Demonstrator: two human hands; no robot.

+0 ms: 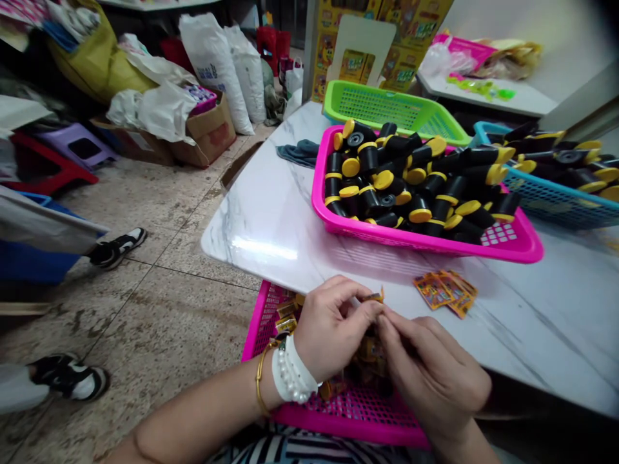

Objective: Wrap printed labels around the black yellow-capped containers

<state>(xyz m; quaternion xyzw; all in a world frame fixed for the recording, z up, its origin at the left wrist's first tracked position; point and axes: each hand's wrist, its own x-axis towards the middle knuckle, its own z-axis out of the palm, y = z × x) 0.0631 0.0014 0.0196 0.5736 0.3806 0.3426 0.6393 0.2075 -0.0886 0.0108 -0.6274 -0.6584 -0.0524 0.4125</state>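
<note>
Both hands meet above a pink lap basket. My left hand, with a white band and bracelets at the wrist, is closed in a pinch on a small orange printed piece. Against it, the fingertips of my right hand are pressed together; what they grip is mostly hidden. Several yellow-orange wrapped items lie in the lap basket, partly covered by my hands. Orange printed cards lie fanned on the marble-patterned table, beyond my right hand.
A pink basket full of black canisters with yellow caps stands on the table. Behind are a green basket and a blue basket. A dark cloth lies near the edge. Another person's shoes show at left.
</note>
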